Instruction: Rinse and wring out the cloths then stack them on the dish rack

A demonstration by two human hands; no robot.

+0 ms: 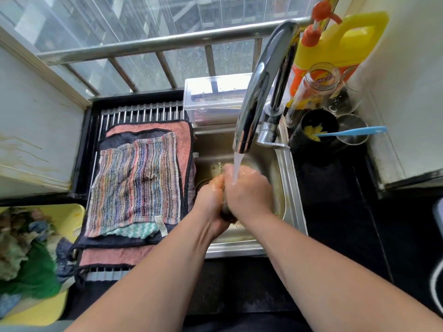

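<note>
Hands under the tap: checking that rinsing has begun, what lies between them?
A wadded cloth, orange and dark, gripped by the left hand and right hand under the running water, as the head view shows.

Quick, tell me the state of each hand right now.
Left hand: closed, gripping the wadded cloth under the running tap.
Right hand: closed, gripping the same cloth.

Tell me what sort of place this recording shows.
Most likely a home kitchen sink corner beside a barred window: a steel sink under a running faucet, a dish rack with stacked cloths, a yellow detergent jug. The left hand and right hand grip a cloth there.
</note>
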